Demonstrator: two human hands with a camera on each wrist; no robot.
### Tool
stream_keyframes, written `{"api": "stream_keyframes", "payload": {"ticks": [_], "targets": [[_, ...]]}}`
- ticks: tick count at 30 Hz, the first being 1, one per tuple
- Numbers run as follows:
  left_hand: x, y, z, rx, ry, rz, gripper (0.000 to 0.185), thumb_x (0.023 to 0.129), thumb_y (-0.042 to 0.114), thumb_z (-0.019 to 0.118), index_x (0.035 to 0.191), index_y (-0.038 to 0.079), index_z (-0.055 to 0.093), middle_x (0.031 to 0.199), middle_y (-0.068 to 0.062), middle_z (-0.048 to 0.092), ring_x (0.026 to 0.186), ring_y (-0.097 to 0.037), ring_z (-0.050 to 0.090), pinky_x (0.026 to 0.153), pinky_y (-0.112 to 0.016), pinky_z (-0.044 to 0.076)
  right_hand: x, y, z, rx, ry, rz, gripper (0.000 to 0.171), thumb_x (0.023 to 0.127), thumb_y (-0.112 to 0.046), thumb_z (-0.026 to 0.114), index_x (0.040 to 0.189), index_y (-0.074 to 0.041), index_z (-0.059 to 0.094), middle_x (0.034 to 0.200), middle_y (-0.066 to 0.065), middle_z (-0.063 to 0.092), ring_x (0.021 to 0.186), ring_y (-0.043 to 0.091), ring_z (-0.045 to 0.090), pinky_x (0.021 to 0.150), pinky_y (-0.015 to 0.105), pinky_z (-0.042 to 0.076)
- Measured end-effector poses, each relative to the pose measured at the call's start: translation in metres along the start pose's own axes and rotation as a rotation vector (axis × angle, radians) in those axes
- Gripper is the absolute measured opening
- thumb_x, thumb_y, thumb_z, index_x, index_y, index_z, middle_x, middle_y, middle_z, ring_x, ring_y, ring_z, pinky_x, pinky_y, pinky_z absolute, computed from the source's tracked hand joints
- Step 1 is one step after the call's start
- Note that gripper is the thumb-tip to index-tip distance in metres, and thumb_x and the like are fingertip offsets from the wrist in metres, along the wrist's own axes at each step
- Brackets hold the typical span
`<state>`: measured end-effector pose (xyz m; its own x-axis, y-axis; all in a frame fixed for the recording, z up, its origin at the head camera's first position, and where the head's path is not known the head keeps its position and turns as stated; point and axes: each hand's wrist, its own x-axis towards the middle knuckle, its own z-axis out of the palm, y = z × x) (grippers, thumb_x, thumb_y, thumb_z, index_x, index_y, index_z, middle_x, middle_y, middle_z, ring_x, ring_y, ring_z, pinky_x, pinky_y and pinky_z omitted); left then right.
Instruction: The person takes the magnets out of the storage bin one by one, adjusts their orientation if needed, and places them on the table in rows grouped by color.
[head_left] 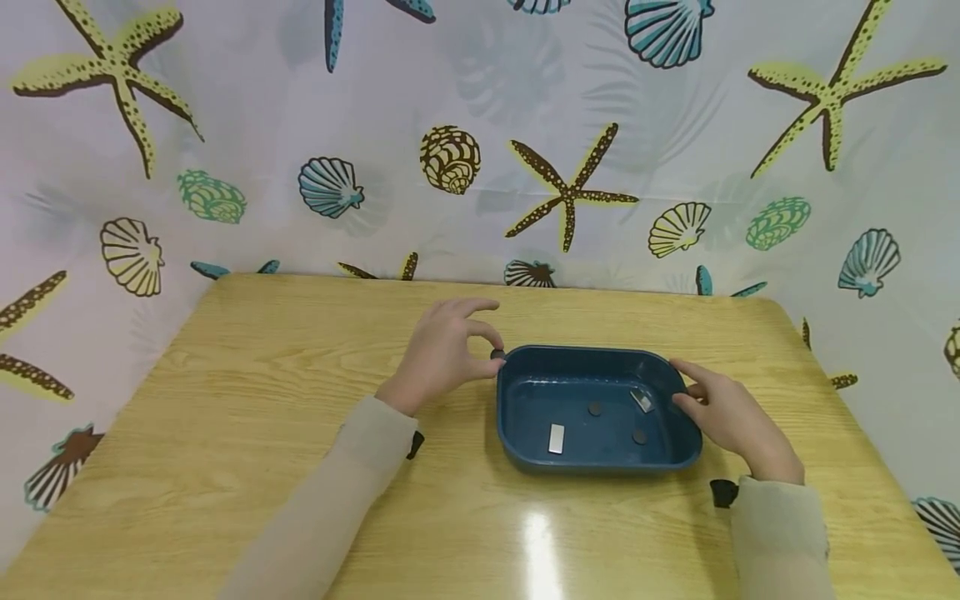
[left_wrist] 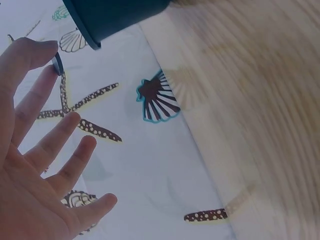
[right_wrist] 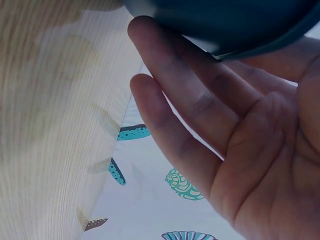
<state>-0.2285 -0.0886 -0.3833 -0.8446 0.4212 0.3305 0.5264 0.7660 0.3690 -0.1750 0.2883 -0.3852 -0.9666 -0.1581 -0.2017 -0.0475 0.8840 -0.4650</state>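
Between thumb and index fingertip, my left hand pinches a small dark round disc, just beside the left end of a blue oblong tub. The left wrist view shows the disc edge-on, with the other fingers spread. At the tub's right end my right hand holds the rim, thumb over the inner side and fingers along the outside and underneath. Inside the tub lie two dark discs, a flat silver rectangle and a smaller shiny rectangular piece.
The tub stands on a wood-grain table, right of its middle. A white curtain printed with shells and starfish hangs behind the table and along both sides. Black wrist devices show at both cuffs.
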Motion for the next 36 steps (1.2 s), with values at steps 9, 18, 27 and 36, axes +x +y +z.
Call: {"api": "stream_keyframes", "payload": {"ticks": [9,18,27,36], "targets": [[-0.011,-0.022,-0.002,0.029,0.027,-0.038,0.007,0.083,0.027,0.085,0.085,0.021,0.082,0.147,-0.008,0.061,0.140,-0.034,0.054,0.118,-0.067,0.034,-0.001,0.000,-0.001,-0.004,0.003,0.001,0.061,0.107,-0.019,0.055,0.161,-0.006,0.032,0.135,0.034,0.063,0.118,0.046,0.067,0.094,0.058,0.056],[-0.015,-0.034,0.007,0.065,-0.077,-0.101,0.009,0.083,0.030,0.085,0.085,0.022,0.083,0.149,-0.008,0.060,0.140,-0.038,0.053,0.118,-0.072,0.031,-0.001,0.000,0.000,0.002,-0.007,0.011,0.060,0.108,-0.019,0.054,0.162,-0.007,0.030,0.138,0.034,0.061,0.122,0.047,0.065,0.096,0.059,0.055],[-0.017,-0.042,0.014,0.049,-0.154,-0.122,0.008,0.082,0.031,0.087,0.084,0.025,0.082,0.151,-0.009,0.058,0.141,-0.042,0.052,0.117,-0.074,0.031,-0.002,0.002,0.001,-0.002,0.002,0.004,0.061,0.107,-0.019,0.056,0.161,-0.006,0.032,0.133,0.033,0.064,0.116,0.044,0.068,0.092,0.056,0.057],[-0.015,-0.045,0.018,0.031,-0.230,-0.150,0.004,0.083,0.029,0.085,0.083,0.027,0.081,0.152,-0.008,0.056,0.142,-0.042,0.049,0.118,-0.076,0.025,-0.001,0.001,0.000,-0.003,0.004,-0.007,0.061,0.107,-0.019,0.056,0.161,-0.006,0.032,0.133,0.033,0.064,0.116,0.045,0.068,0.091,0.057,0.056]]}}
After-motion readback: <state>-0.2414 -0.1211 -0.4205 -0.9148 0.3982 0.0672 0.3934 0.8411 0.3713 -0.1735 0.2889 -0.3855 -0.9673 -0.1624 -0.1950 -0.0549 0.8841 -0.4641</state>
